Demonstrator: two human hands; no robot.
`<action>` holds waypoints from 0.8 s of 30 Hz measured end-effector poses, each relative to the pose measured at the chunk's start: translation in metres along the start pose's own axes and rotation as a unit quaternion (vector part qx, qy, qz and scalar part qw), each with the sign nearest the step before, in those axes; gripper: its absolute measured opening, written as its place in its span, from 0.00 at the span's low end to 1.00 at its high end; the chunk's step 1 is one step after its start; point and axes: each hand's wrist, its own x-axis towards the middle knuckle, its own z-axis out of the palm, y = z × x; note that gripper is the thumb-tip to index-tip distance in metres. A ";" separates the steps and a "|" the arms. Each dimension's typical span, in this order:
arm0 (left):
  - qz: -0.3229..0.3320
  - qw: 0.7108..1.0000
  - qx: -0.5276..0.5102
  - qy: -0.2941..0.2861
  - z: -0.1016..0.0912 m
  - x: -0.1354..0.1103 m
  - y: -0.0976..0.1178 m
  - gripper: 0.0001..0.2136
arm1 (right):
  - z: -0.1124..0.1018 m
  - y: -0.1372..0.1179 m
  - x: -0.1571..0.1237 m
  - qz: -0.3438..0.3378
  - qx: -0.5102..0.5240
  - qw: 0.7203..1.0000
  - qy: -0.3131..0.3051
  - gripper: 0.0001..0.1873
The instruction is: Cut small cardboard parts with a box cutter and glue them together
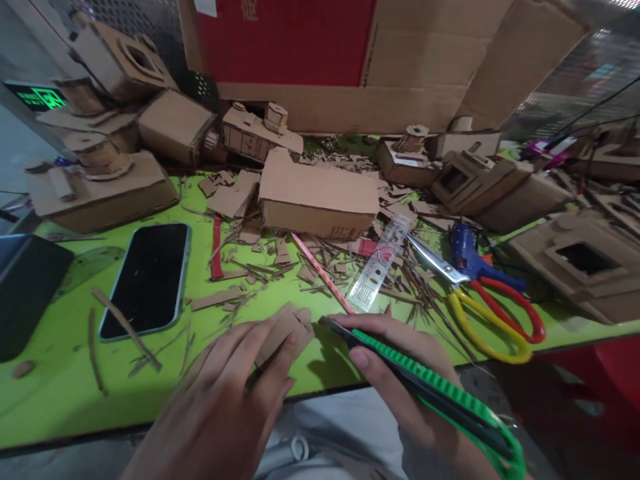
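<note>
My left hand is closed around a small folded piece of cardboard near the table's front edge, thumb on its right part. In my right hand is a green and black utility knife, its tip pointing left, just short of the cardboard's right end. A gap shows between tip and cardboard. Beyond the hands lie a clear plastic ruler, a thin pink-red strip and scattered cardboard scraps. A larger cardboard box piece rests behind them.
Scissors with red and yellow handles and a blue glue gun lie at the right. A phone lies at the left beside a dark box. Several cardboard models line both sides; a big carton stands behind.
</note>
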 end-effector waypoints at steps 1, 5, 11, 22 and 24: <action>-0.005 1.000 -0.002 0.017 0.002 0.000 0.001 0.25 | 0.000 -0.001 0.001 -0.009 -0.001 1.000 -0.002 0.12; -0.015 0.999 -0.037 0.018 0.010 0.003 0.003 0.21 | -0.001 -0.004 0.004 -0.036 -0.016 0.999 -0.014 0.13; 0.036 0.996 -0.081 0.024 0.013 0.000 0.000 0.21 | 0.000 -0.010 0.007 -0.066 -0.010 0.998 -0.023 0.18; 0.008 0.990 -0.126 0.058 0.027 -0.009 0.000 0.20 | 0.007 -0.008 0.029 -0.048 -0.050 0.992 -0.105 0.14; 0.020 0.990 -0.128 0.060 0.028 -0.009 -0.001 0.20 | 0.010 -0.006 0.030 -0.060 -0.041 0.992 -0.102 0.14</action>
